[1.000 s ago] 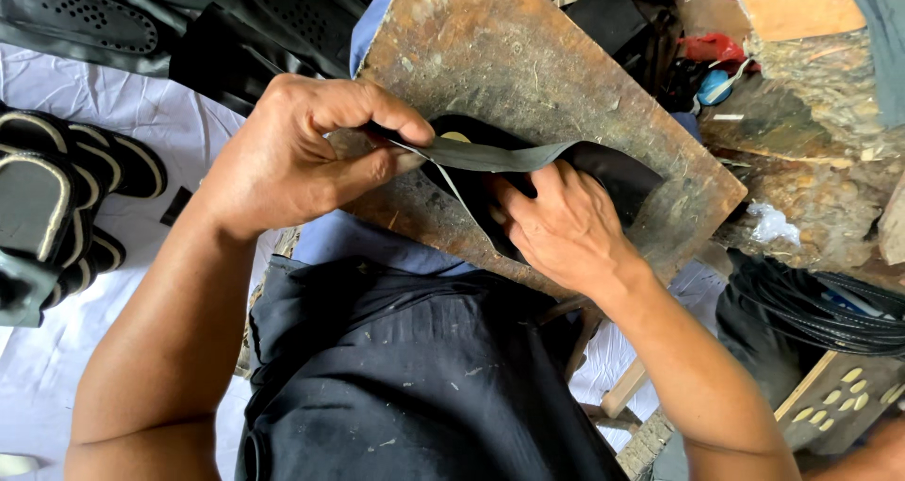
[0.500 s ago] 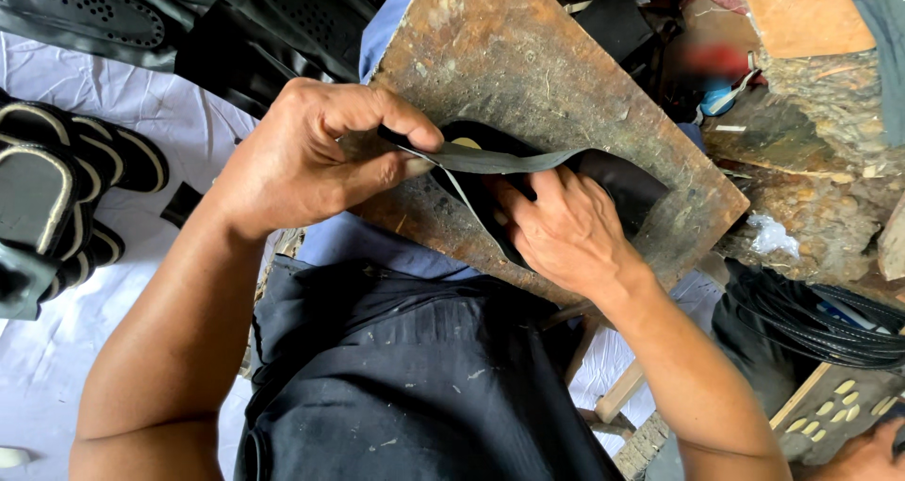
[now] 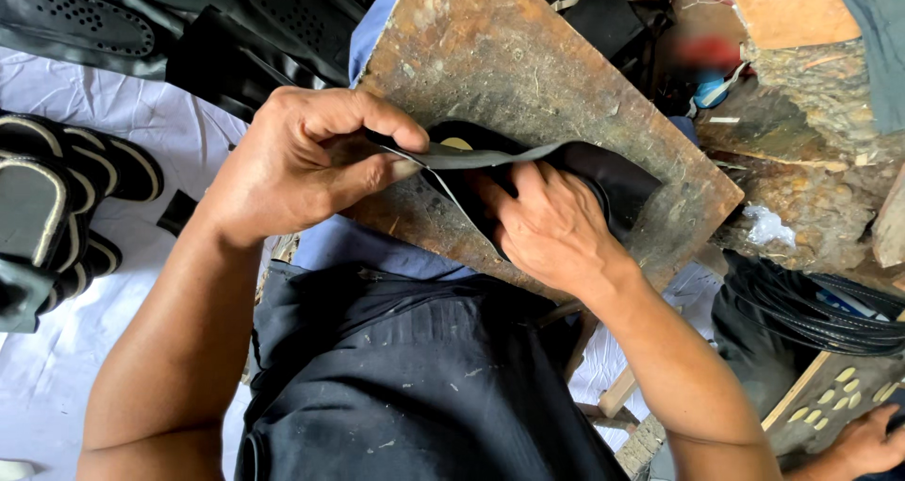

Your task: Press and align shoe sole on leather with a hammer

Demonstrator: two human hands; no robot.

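Black strap [image 3: 490,157], frame centre, is pinched by the left hand [image 3: 302,161]; the right hand [image 3: 551,227] presses flat, fingers spread, on the black sole [image 3: 613,175] atop the wooden board [image 3: 509,57].

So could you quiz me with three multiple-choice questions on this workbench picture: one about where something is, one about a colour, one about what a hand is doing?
1. Where does the dark shoe piece lie?
A. on the worn wooden board
B. on the white cloth
C. in a basket

2. What colour is the strip being pulled?
A. red
B. black
C. yellow

3. What is the left hand doing?
A. resting open on the lap
B. pinching the strip's end
C. holding a hammer

Answers:
1 A, the piece sits on the board, pressed down by the right hand.
2 B, the strip is black like the piece.
3 B, thumb and fingers close on the strip's end.
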